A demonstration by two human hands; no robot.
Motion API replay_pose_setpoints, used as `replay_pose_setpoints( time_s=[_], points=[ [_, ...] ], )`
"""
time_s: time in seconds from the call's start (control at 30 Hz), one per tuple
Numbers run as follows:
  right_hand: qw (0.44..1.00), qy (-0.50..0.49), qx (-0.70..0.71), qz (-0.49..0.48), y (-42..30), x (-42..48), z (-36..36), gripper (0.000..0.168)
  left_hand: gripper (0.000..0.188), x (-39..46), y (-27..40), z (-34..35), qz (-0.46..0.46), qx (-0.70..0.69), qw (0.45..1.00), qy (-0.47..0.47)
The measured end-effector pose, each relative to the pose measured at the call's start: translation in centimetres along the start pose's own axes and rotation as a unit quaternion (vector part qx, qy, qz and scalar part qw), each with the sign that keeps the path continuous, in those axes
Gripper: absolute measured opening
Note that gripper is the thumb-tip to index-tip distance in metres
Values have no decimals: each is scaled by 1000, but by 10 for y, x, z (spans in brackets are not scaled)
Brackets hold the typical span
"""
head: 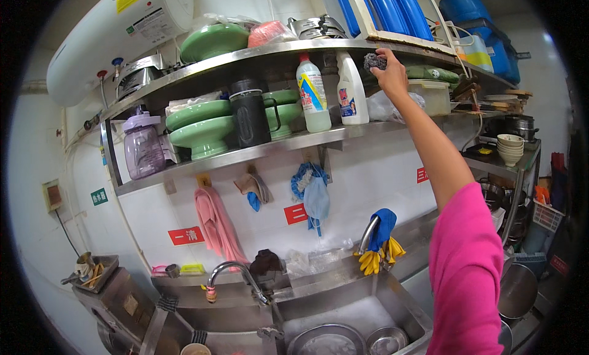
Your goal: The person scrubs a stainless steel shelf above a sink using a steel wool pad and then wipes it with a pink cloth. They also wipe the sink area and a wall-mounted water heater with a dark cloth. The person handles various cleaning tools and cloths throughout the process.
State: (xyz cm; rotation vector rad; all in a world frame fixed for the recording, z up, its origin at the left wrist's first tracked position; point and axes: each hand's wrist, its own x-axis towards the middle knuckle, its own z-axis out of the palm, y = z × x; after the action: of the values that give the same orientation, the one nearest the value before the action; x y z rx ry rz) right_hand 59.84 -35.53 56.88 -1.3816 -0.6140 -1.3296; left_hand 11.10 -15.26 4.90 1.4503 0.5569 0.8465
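My right hand [391,74] is raised in front of the metal wall shelf [294,146], its fingers closed around a dark steel-wool scourer [375,62] near the upper board's edge. Left of it stand a white bottle [353,90] and a clear bottle with a red cap [314,95]. A clear plastic bag [379,104] lies behind my wrist. My left hand is out of view. Below, water runs into a steel sink [405,304] holding suds, a large metal basin [326,341] and a smaller metal bowl [387,341].
Green dishes [202,129] and a black mug [250,116] stand on the lower board. Faucets [237,267] rise over the sinks; yellow gloves [370,262] and a blue cloth [383,226] hang on the right one. A pink towel [214,221] hangs on the wall, left of a blue cap [303,175].
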Motion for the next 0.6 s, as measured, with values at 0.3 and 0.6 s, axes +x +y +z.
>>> replay_pose_setpoints(
  time_s=[0.3, 0.6],
  points=[
    [994, 51, -96, 6, -22, 55, 29, 25, 26, 11, -36, -48, 42, 92, 992, 70],
    [980, 79, -177, -37, -37, 65, 78, 25, 26, -13, -40, -71, -60, 28, 990, 128]
  ],
)
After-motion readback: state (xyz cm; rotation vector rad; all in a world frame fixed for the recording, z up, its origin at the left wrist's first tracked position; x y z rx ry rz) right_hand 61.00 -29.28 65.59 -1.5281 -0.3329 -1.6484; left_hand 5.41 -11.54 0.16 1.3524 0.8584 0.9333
